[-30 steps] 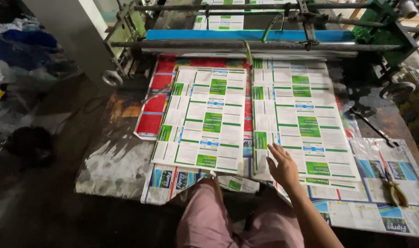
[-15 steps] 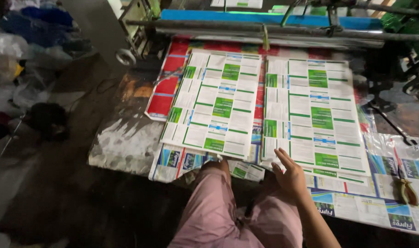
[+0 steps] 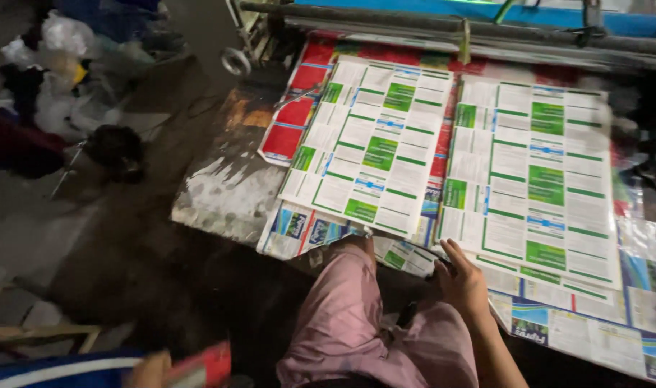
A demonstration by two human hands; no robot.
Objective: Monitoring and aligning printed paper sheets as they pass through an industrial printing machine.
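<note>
Fingers of my right hand [image 3: 463,282] lie spread and loose at the near edge of the right stack of printed sheets [image 3: 533,169], the tips touching the bottom corner of the top sheet; the hand grips nothing. My forearm runs up from the lower right of the view, bent over my knee in pink trousers [image 3: 364,323]. At the bottom left I see a blurred bit of my left hand [image 3: 150,370] beside something red [image 3: 202,363]; I cannot tell whether it is closed on it.

The right stack, white with green and blue blocks, lies flat on the tabletop [image 3: 224,190], just beside a like left stack [image 3: 375,144], a narrow gap between them. Both rest on older printed sheets, red ones [image 3: 299,108] showing at the far left and blue and white ones [image 3: 306,228] along the near edge. Behind the stacks a metal roller bar [image 3: 443,21] of the machine crosses the view. To the left, on the dark floor, plastic bags [image 3: 62,72] are heaped well apart from the sheets.
</note>
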